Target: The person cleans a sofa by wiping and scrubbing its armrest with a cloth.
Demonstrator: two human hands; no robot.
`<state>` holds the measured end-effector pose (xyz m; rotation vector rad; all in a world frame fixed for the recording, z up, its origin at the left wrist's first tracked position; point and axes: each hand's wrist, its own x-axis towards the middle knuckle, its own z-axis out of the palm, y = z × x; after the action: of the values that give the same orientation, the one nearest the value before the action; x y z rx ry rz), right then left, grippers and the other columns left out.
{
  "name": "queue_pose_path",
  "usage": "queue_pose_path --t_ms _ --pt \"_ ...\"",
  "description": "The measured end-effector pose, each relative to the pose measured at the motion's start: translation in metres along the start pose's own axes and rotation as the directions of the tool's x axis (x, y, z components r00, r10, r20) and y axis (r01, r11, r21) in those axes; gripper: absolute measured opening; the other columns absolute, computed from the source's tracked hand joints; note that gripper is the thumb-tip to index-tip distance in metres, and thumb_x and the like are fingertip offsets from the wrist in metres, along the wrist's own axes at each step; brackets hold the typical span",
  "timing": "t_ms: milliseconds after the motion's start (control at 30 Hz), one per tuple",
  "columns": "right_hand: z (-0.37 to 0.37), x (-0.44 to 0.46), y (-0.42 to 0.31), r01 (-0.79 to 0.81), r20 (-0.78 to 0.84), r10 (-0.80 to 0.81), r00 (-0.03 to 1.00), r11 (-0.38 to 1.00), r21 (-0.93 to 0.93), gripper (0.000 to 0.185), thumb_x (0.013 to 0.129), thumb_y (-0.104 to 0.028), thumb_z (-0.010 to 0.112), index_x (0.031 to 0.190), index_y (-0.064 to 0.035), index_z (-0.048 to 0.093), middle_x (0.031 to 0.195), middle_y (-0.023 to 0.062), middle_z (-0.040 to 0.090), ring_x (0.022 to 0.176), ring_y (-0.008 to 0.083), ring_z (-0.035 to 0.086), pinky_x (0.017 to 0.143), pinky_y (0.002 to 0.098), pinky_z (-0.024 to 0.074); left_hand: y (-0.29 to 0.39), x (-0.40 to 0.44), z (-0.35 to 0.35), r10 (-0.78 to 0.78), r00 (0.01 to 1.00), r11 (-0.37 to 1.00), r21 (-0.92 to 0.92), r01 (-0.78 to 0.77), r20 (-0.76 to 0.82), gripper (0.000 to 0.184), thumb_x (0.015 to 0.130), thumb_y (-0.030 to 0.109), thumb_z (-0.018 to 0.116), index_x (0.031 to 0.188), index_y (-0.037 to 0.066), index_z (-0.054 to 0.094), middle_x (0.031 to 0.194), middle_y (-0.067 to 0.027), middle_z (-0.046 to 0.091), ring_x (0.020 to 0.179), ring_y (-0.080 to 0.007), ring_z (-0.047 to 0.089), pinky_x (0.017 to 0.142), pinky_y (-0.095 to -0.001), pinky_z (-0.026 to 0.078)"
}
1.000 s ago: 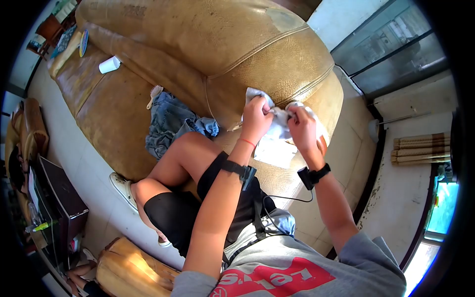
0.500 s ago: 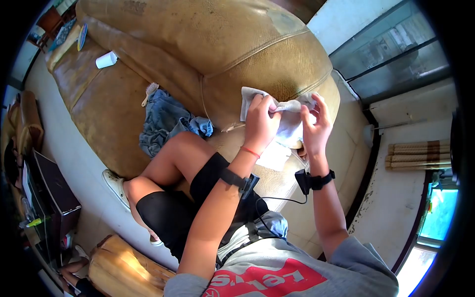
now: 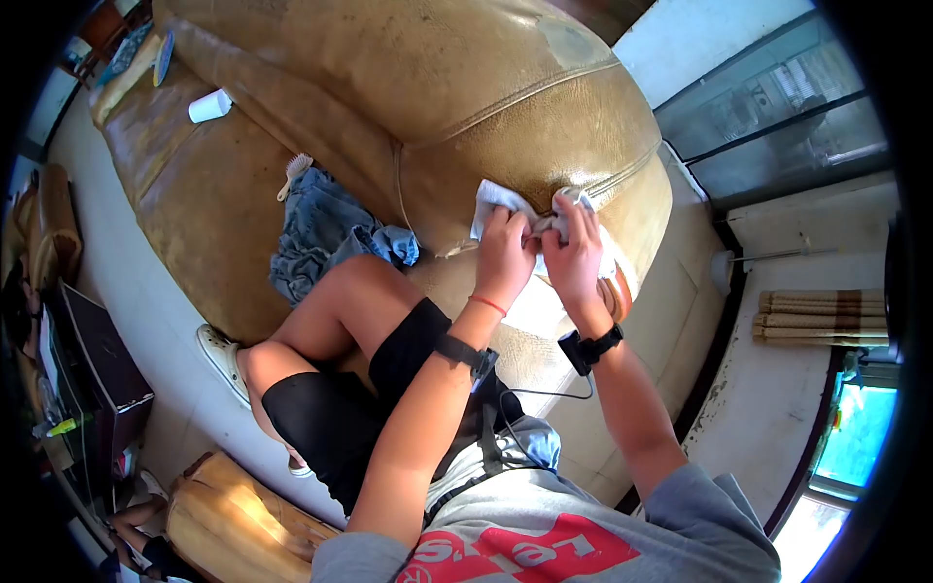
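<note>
Both hands are closed on a white cloth (image 3: 494,197) in front of the brown leather sofa's arm. My left hand (image 3: 505,257) grips its left part, with one corner sticking up past the fingers. Close beside it, my right hand (image 3: 573,262) bunches the right part, and folds of cloth rise above its fingers. The two hands almost touch. Some of the cloth hangs behind my right hand, where its lower part is hidden.
Crumpled blue denim (image 3: 326,233) lies on the sofa (image 3: 224,223) left of my knee, with a hairbrush (image 3: 295,175) at its top edge. A white cup (image 3: 209,107) lies on its side farther back. A cable (image 3: 554,394) links my two wrist straps.
My right hand has moved left, toward my left hand, and its spread fingers have closed. The cloth between them has gone from stretched out to bunched together.
</note>
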<state>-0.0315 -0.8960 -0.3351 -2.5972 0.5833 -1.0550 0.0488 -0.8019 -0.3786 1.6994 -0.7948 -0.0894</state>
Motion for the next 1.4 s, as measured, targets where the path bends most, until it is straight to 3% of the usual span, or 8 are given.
queue_pose_path --t_ms 133,233,367,600,833,967,1200,1400 --pt "0.003 -0.02 -0.006 0.091 0.044 -0.091 0.995 0.996 -0.013 0.041 0.079 0.005 0.067 0.119 0.0013 0.07 0.11 0.0214 0.071 0.103 0.0411 0.068 0.09 0.0462 0.0576 -0.02 -0.018 -0.004 -0.079 0.997 0.996 -0.036 0.078 -0.014 0.015 0.074 -0.002 0.078 0.079 -0.001 0.064 0.086 -0.02 0.062 0.075 -0.0423 0.065 0.07 -0.0477 0.052" --pt "-0.002 -0.034 -0.008 -0.129 0.191 0.095 0.977 0.976 0.173 0.041 0.079 0.008 0.067 0.119 0.0 0.072 0.108 0.0195 0.071 0.098 0.0371 0.07 0.081 0.0413 0.0601 -0.012 -0.016 -0.014 -0.19 0.976 0.981 -0.011 0.192 0.111 0.015 0.077 -0.003 0.076 0.081 0.0 0.062 0.089 -0.0197 0.061 0.09 -0.0421 0.063 0.079 -0.05 0.052" --pt "-0.026 -0.01 -0.02 -0.148 0.083 0.135 0.987 0.973 0.175 0.04 0.083 0.008 0.067 0.121 -0.002 0.072 0.101 0.015 0.069 0.082 0.0282 0.069 0.067 0.0353 0.0566 0.017 -0.005 -0.027 -0.103 0.994 0.993 -0.047 0.105 0.043 0.015 0.078 -0.002 0.075 0.081 0.001 0.061 0.089 -0.0178 0.061 0.087 -0.0416 0.063 0.078 -0.0494 0.052" --pt "0.005 0.025 -0.015 -0.11 -0.05 0.109 0.993 0.994 -0.007 0.047 0.081 -0.004 0.075 0.127 -0.0024 0.067 0.119 0.022 0.069 0.11 0.0421 0.067 0.095 0.0452 0.0553 -0.001 0.021 -0.014 -0.067 0.997 0.996 -0.059 0.066 -0.023 0.021 0.076 0.001 0.081 0.08 0.0 0.06 0.083 -0.0178 0.064 0.077 -0.04 0.064 0.07 -0.0476 0.052" --pt "0.012 0.009 -0.028 -0.157 0.046 0.152 0.987 0.979 0.133 0.044 0.078 -0.003 0.075 0.121 -0.0003 0.067 0.112 0.0213 0.069 0.101 0.0429 0.069 0.091 0.0448 0.0566 -0.022 0.004 -0.021 -0.158 0.987 0.987 -0.03 0.158 -0.016 0.018 0.076 0.006 0.081 0.08 -0.002 0.065 0.081 -0.0195 0.068 0.076 -0.0397 0.067 0.069 -0.0462 0.053" --pt "-0.001 0.002 -0.032 -0.303 0.116 0.281 0.953 0.915 0.266 0.047 0.077 -0.002 0.077 0.124 -0.001 0.067 0.114 0.0165 0.068 0.099 0.0314 0.07 0.086 0.0374 0.0568 -0.032 -0.001 -0.03 -0.218 0.974 0.973 -0.062 0.221 0.055 0.018 0.077 0.009 0.082 0.082 -0.003 0.069 0.077 -0.0194 0.07 0.072 -0.0358 0.07 0.068 -0.0436 0.055" --pt "-0.021 0.019 -0.011 -0.243 -0.095 0.274 0.957 0.935 0.258 0.066 0.078 0.001 0.078 0.141 -0.0021 0.056 0.124 0.0137 0.06 0.097 0.0246 0.065 0.082 0.0341 0.0561 0.012 0.025 -0.032 -0.198 0.968 0.968 -0.124 0.217 0.152 0.017 0.079 0.013 0.082 0.081 0.001 0.069 0.082 -0.0175 0.071 0.079 -0.0383 0.07 0.071 -0.046 0.056" --pt "-0.052 0.139 0.004 -0.133 -0.213 0.156 0.964 0.984 0.119 0.068 0.081 -0.009 0.082 0.143 0.0007 0.056 0.132 0.017 0.061 0.107 0.028 0.069 0.089 0.0371 0.0593 0.066 0.099 -0.005 -0.078 0.995 0.997 -0.023 0.077 -0.06 0.022 0.085 0.018 0.082 0.09 0.004 0.066 0.091 -0.0153 0.07 0.089 -0.0374 0.069 0.075 -0.0477 0.054"
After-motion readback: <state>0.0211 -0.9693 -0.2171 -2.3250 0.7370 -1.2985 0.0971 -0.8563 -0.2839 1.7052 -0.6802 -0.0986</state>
